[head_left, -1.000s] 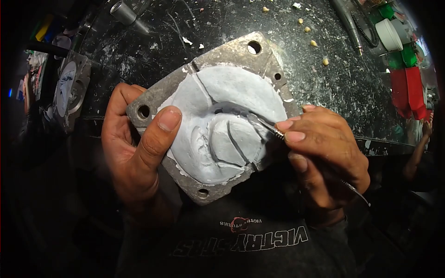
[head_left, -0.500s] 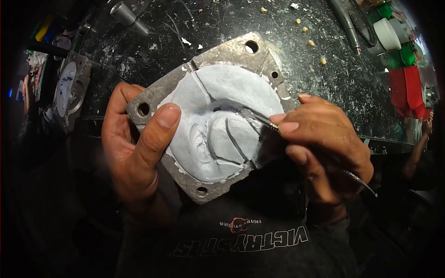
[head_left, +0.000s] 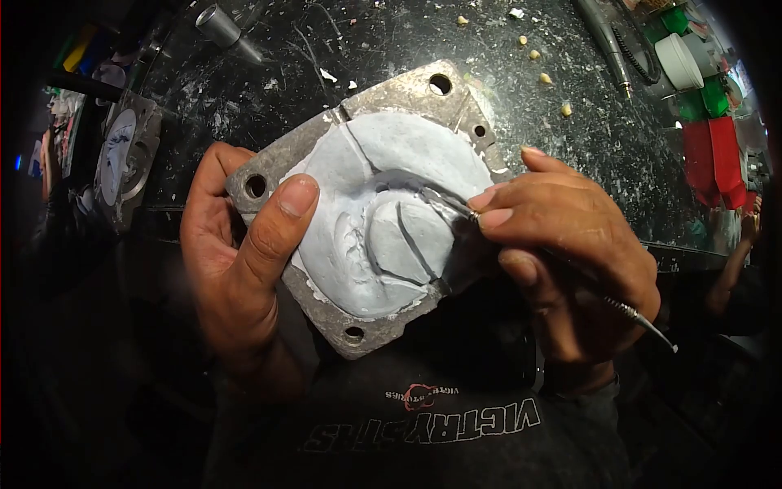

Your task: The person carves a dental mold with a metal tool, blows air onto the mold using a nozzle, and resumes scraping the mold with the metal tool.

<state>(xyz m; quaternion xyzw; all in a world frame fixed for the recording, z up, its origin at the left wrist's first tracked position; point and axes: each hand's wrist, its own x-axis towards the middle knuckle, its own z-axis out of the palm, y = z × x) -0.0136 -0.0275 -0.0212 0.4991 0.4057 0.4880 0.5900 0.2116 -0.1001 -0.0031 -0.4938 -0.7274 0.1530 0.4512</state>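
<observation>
My left hand (head_left: pixel 244 257) grips the left side of a metal dental flask half (head_left: pixel 281 159), thumb on top and fingers behind. Pale grey plaster (head_left: pixel 407 138) fills the flask, with a curved trough around a raised round middle and thin grooves cut across it. The trough's left part looks rough and pitted. In my right hand (head_left: pixel 582 228) a thin double-ended metal carving tool (head_left: pixel 631 312) is pinched between fingers and thumb. Its working end lies in the upper right of the trough; shadow blurs the exact tip. The other end sticks out past my palm.
Another flask half (head_left: pixel 122 155) stands at the left. On the scratched black bench (head_left: pixel 391 49) are a metal cylinder (head_left: pixel 217 26), several small yellowish bits (head_left: pixel 545 78), a handpiece (head_left: pixel 607 41), a white tub (head_left: pixel 678 61) and a red container (head_left: pixel 715 159). Another person's arm (head_left: pixel 737 261) shows far right.
My right hand and the carving tool have shifted slightly, the tool's rear end moving down and right. The flask half has moved very slightly in my left hand's grip.
</observation>
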